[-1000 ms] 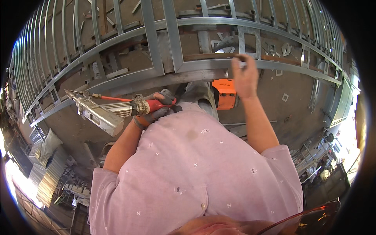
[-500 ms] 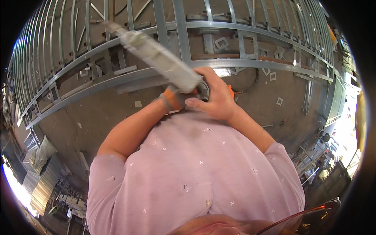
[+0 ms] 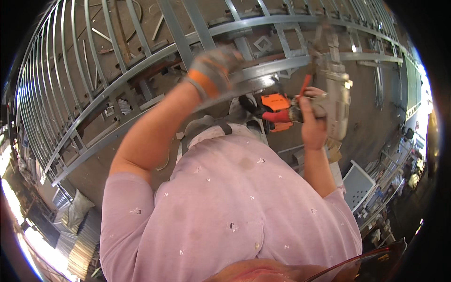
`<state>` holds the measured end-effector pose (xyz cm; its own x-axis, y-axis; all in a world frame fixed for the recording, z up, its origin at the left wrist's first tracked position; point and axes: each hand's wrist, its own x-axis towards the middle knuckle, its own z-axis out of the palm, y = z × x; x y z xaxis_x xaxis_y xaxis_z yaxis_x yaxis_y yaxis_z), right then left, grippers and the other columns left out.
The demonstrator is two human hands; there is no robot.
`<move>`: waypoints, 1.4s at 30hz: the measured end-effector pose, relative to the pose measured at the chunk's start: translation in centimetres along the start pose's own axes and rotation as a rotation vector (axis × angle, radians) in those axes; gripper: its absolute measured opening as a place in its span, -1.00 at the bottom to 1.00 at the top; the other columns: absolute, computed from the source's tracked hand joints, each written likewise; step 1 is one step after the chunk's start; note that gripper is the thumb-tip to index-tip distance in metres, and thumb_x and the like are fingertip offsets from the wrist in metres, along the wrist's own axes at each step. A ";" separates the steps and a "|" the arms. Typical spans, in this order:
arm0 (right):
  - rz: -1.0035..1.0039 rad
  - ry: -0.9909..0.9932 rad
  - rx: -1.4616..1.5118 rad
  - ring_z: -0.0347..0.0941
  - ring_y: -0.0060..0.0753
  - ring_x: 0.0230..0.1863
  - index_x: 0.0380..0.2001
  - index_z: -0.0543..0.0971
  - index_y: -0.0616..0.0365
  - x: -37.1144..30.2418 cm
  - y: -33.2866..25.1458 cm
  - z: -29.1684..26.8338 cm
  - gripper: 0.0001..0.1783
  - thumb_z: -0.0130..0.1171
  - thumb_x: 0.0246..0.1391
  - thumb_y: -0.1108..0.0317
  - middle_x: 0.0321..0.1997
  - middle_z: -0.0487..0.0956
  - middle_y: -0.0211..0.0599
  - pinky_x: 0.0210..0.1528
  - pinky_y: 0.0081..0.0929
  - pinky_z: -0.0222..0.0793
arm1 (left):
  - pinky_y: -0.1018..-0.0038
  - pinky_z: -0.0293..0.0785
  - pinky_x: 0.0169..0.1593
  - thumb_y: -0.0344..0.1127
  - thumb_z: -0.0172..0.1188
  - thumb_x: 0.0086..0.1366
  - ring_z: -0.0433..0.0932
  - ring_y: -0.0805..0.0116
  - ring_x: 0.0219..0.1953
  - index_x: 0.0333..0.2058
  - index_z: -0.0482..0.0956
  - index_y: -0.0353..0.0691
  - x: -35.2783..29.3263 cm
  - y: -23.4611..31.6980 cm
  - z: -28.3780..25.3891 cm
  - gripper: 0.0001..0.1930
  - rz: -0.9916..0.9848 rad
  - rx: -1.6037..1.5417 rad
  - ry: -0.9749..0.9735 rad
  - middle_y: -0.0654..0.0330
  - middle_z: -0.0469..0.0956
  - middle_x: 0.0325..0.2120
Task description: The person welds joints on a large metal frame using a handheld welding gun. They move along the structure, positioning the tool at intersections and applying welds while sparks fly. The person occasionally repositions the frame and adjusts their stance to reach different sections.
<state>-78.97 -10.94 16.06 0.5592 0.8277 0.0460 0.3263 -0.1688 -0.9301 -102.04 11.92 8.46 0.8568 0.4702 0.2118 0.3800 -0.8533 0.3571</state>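
My bare right hand (image 3: 312,124) is closed around a long grey tool (image 3: 336,101) with a red lever and a red grip-like part. The tool stands nearly upright at the right, its far end blurred over the frame. My left hand (image 3: 211,75), in a grey and orange work glove, is raised left of centre, apart from the tool. Its fingers are smeared by motion. A frame of silvery metal bars (image 3: 263,70) lies beyond both hands. The exact kind of tool does not show.
An orange and black object (image 3: 276,101) sits on the floor near my right hand. A white perforated panel (image 3: 358,183) and cluttered racks are at the right. Stacked long material (image 3: 75,244) and a pale bag (image 3: 80,207) lie at the lower left.
The tool has swung from the centre to the right, into a steeper position, in my right hand. My left hand has come away from the tool and risen forward. My view has shifted slightly.
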 end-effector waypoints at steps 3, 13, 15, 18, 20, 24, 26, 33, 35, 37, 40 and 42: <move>0.087 0.127 0.097 0.69 -0.23 0.01 -0.03 0.57 0.30 -1.0 1.5 -4.3 -0.85 0.21 0.47 0.45 0.17 0.59 -0.09 0.15 -0.18 0.65 | 0.05 0.41 0.41 -0.04 0.34 0.35 0.52 -0.10 0.30 0.37 0.49 -0.19 5.7 -2.8 -5.8 -0.32 -0.050 0.023 0.081 -0.03 0.52 0.28; 0.128 0.282 0.110 0.63 -0.20 0.01 -0.06 0.58 0.38 -5.6 2.0 -7.4 -0.81 0.15 0.45 0.42 0.10 0.55 -0.01 0.13 -0.18 0.66 | -0.07 0.14 0.59 0.10 0.28 0.44 0.29 -0.01 0.56 0.46 0.43 -0.17 5.1 -5.3 9.0 -0.25 0.105 0.125 0.053 0.02 0.26 0.57; 0.160 0.292 0.127 0.58 -0.23 0.03 -0.07 0.58 0.37 -6.0 2.8 -7.3 -0.83 0.16 0.45 0.43 0.09 0.54 0.00 0.13 -0.19 0.65 | -0.08 0.16 0.58 0.10 0.28 0.44 0.25 -0.04 0.58 0.48 0.40 -0.19 6.3 -6.0 9.0 -0.24 0.146 0.137 0.067 0.01 0.25 0.57; 0.155 0.319 0.127 0.57 -0.26 0.02 -0.07 0.57 0.36 -6.7 1.8 -6.9 -0.84 0.17 0.45 0.45 0.10 0.54 -0.02 0.15 -0.21 0.63 | -0.13 0.18 0.57 0.08 0.31 0.38 0.26 -0.12 0.56 0.47 0.39 -0.24 6.8 -6.1 8.8 -0.19 0.197 0.153 0.083 0.01 0.27 0.56; 0.159 0.340 0.093 0.57 -0.27 0.04 0.04 0.57 0.35 -7.7 1.9 -7.5 -0.78 0.17 0.46 0.43 0.06 0.56 -0.09 0.22 -0.15 0.58 | -0.14 0.20 0.56 0.05 0.35 0.34 0.29 -0.13 0.55 0.45 0.42 -0.26 7.3 -4.9 7.0 -0.20 0.181 0.146 0.099 0.01 0.30 0.54; 0.109 0.350 0.164 0.54 -0.29 0.05 0.20 0.56 0.38 -7.7 1.9 -8.3 -0.64 0.20 0.47 0.39 -0.04 0.61 -0.16 0.24 -0.20 0.52 | -0.15 0.17 0.57 -0.02 0.41 0.28 0.34 -0.16 0.52 0.38 0.49 -0.22 6.4 -4.6 7.5 -0.25 0.209 0.181 0.060 -0.02 0.37 0.49; 0.080 0.357 0.217 0.53 -0.28 0.07 0.22 0.54 0.39 -7.8 1.6 -8.6 -0.61 0.19 0.48 0.35 -0.03 0.61 -0.14 0.22 -0.21 0.50 | -0.14 0.16 0.58 -0.04 0.40 0.29 0.33 -0.15 0.52 0.33 0.54 -0.22 4.6 -5.6 8.7 -0.31 0.227 0.101 -0.072 -0.02 0.40 0.47; -0.015 0.374 0.292 0.50 -0.22 0.06 0.30 0.48 0.37 -8.0 -1.2 -11.8 -0.47 0.22 0.50 0.17 -0.03 0.60 -0.18 0.27 -0.16 0.40 | -0.11 0.12 0.60 0.03 0.36 0.35 0.28 -0.17 0.55 0.32 0.55 -0.28 -0.5 -2.6 5.7 -0.31 0.151 0.076 -0.128 -0.08 0.35 0.49; -0.002 0.321 0.395 0.48 -0.24 0.06 0.31 0.45 0.34 -9.0 -2.6 -13.1 -0.43 0.20 0.52 0.08 -0.04 0.56 -0.24 0.43 -0.03 0.31 | -0.07 0.11 0.62 0.08 0.35 0.36 0.26 -0.14 0.56 0.33 0.55 -0.29 -5.1 -0.8 4.7 -0.28 0.137 0.046 -0.259 -0.06 0.32 0.52; -0.026 0.315 0.465 0.49 -0.23 0.06 0.31 0.43 0.32 -9.8 -3.3 -13.3 -0.44 0.18 0.53 0.07 -0.04 0.54 -0.24 0.54 0.11 0.23 | -0.04 0.09 0.63 0.11 0.34 0.35 0.24 -0.11 0.58 0.34 0.54 -0.29 -8.1 -0.3 5.1 -0.26 0.119 0.082 -0.326 -0.03 0.28 0.55; -0.017 0.381 0.457 0.53 -0.24 0.00 0.29 0.41 0.30 -11.1 -4.9 -12.5 -0.48 0.11 0.58 0.08 -0.09 0.55 -0.24 0.64 0.36 0.10 | 0.00 0.06 0.65 0.15 0.33 0.35 0.20 -0.06 0.60 0.37 0.51 -0.27 -9.3 0.5 4.8 -0.22 0.057 0.132 -0.331 0.01 0.21 0.59; 0.001 0.461 0.368 0.55 -0.26 -0.05 0.28 0.42 0.31 -11.7 -6.1 -11.4 -0.51 0.09 0.59 0.11 -0.12 0.56 -0.25 0.62 0.36 0.17 | 0.01 0.03 0.66 0.15 0.33 0.36 0.16 -0.03 0.62 0.41 0.48 -0.26 -9.4 0.5 5.4 -0.21 0.029 0.131 -0.331 0.04 0.19 0.60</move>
<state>-78.81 -25.72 25.39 0.8599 0.4956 0.1224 0.0858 0.0959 -0.9917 -108.02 5.87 1.78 0.9264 0.3646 -0.0938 0.3765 -0.8971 0.2314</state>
